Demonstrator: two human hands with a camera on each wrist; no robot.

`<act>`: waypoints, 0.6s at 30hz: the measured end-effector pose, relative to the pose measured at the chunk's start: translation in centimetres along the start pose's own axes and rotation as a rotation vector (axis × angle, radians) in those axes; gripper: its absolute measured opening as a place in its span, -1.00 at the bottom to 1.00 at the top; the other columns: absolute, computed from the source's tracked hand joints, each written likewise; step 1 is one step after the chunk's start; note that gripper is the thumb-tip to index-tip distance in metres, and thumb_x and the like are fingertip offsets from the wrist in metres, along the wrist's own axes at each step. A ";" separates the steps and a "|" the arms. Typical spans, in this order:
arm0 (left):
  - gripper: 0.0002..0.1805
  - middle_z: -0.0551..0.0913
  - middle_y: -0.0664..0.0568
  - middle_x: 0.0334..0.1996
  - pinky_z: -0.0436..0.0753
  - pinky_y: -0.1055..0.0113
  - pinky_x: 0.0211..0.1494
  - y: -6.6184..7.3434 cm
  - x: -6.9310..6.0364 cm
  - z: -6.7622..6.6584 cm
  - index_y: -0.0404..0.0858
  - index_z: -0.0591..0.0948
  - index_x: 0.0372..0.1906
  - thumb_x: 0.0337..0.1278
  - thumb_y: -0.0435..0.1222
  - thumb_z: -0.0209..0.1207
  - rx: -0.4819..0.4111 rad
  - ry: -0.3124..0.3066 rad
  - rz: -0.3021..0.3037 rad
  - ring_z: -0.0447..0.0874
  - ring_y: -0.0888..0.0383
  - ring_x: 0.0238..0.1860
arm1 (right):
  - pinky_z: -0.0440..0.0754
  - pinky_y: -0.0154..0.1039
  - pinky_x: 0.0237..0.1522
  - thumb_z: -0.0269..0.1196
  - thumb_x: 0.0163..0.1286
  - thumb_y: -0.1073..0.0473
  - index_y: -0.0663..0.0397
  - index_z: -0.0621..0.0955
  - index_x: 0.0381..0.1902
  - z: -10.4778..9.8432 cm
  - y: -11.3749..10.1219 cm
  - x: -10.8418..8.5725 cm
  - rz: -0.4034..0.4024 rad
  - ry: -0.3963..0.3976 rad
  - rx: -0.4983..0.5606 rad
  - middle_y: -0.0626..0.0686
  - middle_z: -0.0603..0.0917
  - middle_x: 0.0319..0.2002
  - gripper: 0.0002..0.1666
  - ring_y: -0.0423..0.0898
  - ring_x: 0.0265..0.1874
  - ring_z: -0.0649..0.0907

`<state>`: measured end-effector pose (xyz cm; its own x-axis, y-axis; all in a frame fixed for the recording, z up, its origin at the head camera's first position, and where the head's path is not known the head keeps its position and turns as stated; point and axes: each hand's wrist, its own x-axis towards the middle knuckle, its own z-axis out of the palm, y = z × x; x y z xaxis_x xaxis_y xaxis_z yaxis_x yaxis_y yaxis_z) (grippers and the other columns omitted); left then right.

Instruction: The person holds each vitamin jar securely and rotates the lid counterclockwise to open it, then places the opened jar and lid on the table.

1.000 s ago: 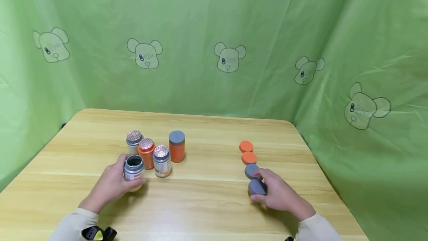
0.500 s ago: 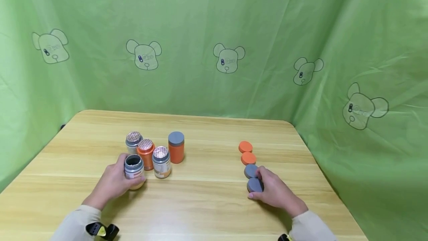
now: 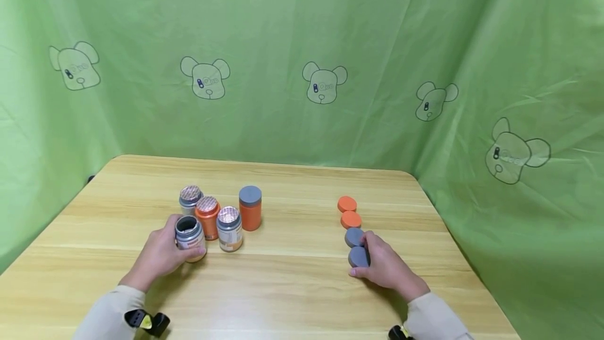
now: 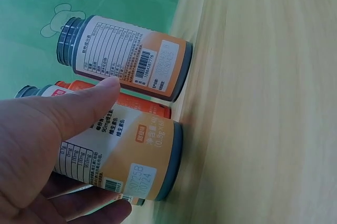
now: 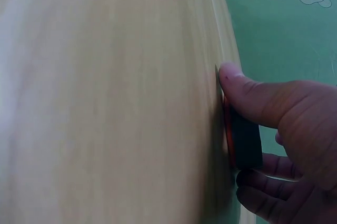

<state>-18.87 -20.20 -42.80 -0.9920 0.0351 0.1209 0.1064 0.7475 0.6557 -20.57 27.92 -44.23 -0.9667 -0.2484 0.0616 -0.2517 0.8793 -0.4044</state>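
Note:
On the left side of the table, my left hand (image 3: 158, 257) grips an uncapped grey-necked pill bottle (image 3: 191, 244) with a white and orange label. Its mouth faces up and shows a dark inside; the bottle leans slightly left. In the left wrist view my thumb lies across the label (image 4: 152, 140). To the right, my right hand (image 3: 391, 267) holds a grey lid (image 3: 357, 257) between thumb and fingers, at the near end of a row of lids. Seen from the right wrist, the lid (image 5: 246, 140) stays low by the tabletop, partly hidden by the thumb.
Beyond the lid are another grey lid (image 3: 354, 237) and two orange lids (image 3: 351, 219). Near the left hand stand foil-sealed bottles, one orange (image 3: 207, 222) and two grey-necked (image 3: 229, 232), plus an orange bottle with a grey lid (image 3: 250, 211). A green curtain (image 3: 264, 119) hangs behind the table.
The right hand and its grey lid have shifted slightly away from me, and the row of lids has closed up. The left hand's bottle has tilted a little to the left.

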 end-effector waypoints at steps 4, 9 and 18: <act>-0.05 0.61 -0.35 -0.08 0.56 -0.14 -0.08 0.0 0.1 0.0 -0.38 0.28 0.21 -0.23 -0.02 0.51 0.000 -0.007 -0.005 0.62 -0.27 -0.09 | 0.52 0.01 -0.07 0.59 -0.13 -0.08 0.22 0.39 -0.02 0.0 0.1 0.2 -0.012 0.007 -0.005 0.14 0.53 -0.14 -0.13 0.00 -0.18 0.54; -0.03 0.58 -0.38 -0.04 0.55 -0.15 -0.06 0.0 0.0 -0.1 -0.38 0.24 0.24 -0.17 0.04 0.47 0.002 -0.033 -0.021 0.60 -0.29 -0.06 | 0.52 0.01 -0.06 0.60 -0.14 -0.09 0.22 0.39 -0.02 -0.1 0.1 0.2 -0.010 -0.001 -0.005 0.15 0.53 -0.13 -0.12 0.01 -0.18 0.54; 0.07 0.44 -0.53 0.09 0.48 -0.22 0.02 -0.2 -0.4 -0.6 -0.46 0.15 0.32 -0.09 0.13 0.39 -0.015 -0.019 -0.013 0.50 -0.40 0.05 | 0.53 0.00 -0.10 0.50 -0.01 -0.22 0.21 0.39 0.09 -0.4 -0.3 -0.1 0.060 0.006 -0.004 0.13 0.53 -0.11 -0.09 -0.02 -0.20 0.54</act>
<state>-18.40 -20.73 -42.51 -0.9944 0.0379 0.0984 0.0942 0.7382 0.6680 -20.37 27.83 -43.72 -0.9803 -0.1927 0.0423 -0.1932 0.8942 -0.4039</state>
